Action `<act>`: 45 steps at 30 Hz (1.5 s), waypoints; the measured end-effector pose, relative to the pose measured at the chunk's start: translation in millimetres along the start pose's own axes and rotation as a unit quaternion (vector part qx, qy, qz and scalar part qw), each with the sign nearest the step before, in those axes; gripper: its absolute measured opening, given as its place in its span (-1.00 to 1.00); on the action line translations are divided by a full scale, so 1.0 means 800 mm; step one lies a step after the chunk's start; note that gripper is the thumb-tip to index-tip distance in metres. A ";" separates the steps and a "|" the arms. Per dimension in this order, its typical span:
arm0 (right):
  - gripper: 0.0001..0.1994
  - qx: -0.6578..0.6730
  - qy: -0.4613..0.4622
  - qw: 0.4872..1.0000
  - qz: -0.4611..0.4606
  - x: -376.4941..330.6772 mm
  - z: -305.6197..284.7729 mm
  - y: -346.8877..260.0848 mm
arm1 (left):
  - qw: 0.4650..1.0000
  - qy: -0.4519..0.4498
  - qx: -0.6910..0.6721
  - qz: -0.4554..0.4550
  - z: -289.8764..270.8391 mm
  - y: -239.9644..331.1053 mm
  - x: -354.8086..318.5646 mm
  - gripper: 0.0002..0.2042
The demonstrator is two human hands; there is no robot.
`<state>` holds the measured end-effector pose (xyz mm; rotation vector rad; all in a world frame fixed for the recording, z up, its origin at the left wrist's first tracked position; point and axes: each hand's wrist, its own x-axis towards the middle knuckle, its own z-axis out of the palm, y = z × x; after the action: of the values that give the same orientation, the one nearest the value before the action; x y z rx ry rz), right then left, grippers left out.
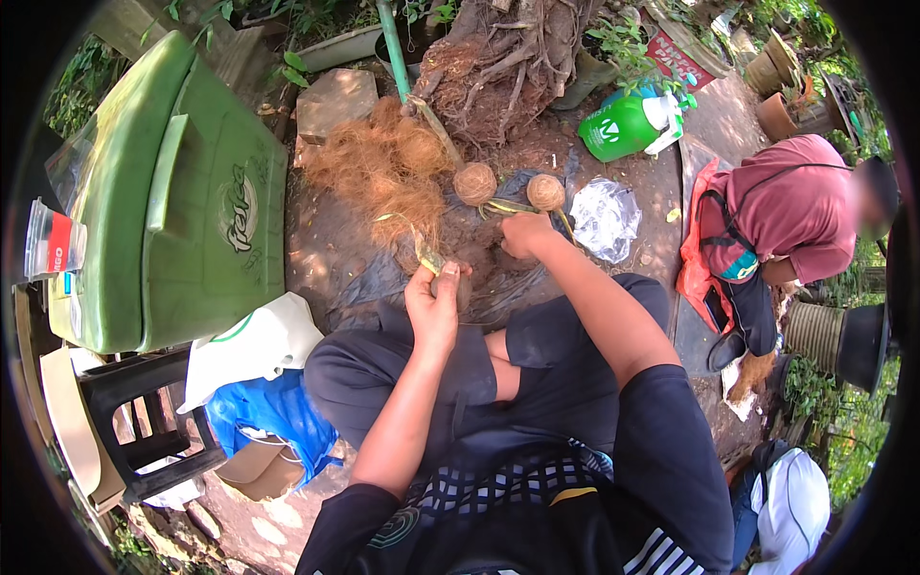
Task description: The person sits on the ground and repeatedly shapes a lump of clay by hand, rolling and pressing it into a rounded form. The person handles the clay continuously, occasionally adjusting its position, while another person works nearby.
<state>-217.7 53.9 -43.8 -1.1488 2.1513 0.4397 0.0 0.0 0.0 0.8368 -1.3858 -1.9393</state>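
My left hand (434, 305) is closed around the base of a small plant (429, 255) with a yellow-green leaf, and a dark, soil-like lump shows beside the thumb. My right hand (527, 236) reaches down to the loose dark soil (487, 251), its fingers curled; what they hold, if anything, is hidden. Just beyond the soil rest two round balls wrapped in brown fibre, one ball (475, 183) on the left and another ball (545, 192) above my right hand. Long green-yellow leaves (508, 205) lie between them. A loose heap of brown coconut fibre (376, 168) spreads to the left.
Clear crumpled plastic (606, 219) lies right of my hand. Farther off stand a green spray bottle (618, 129) and a rooted tree trunk (503, 72). A large green cooler box (216, 206) bounds the left. Another person (786, 201) sits at the right.
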 end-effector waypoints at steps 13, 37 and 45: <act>-0.54 -0.036 -0.088 0.993 -0.067 0.044 -0.002 0.010 | 0.999 0.002 -0.042 0.012 -0.001 0.008 0.001 -0.81; -0.25 0.050 -0.169 0.984 -0.038 -0.002 -0.014 0.012 | 0.999 0.000 -0.027 0.033 -0.006 0.014 0.002 -0.78; -0.65 0.093 0.182 0.979 -0.009 -0.026 0.063 0.007 | 0.998 -0.005 -0.041 0.037 -0.004 0.015 -0.001 -0.80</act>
<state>-194.4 98.0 -66.7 -1.2140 2.4292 0.0142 4.1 -4.3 11.1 0.7283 -1.3158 -1.9310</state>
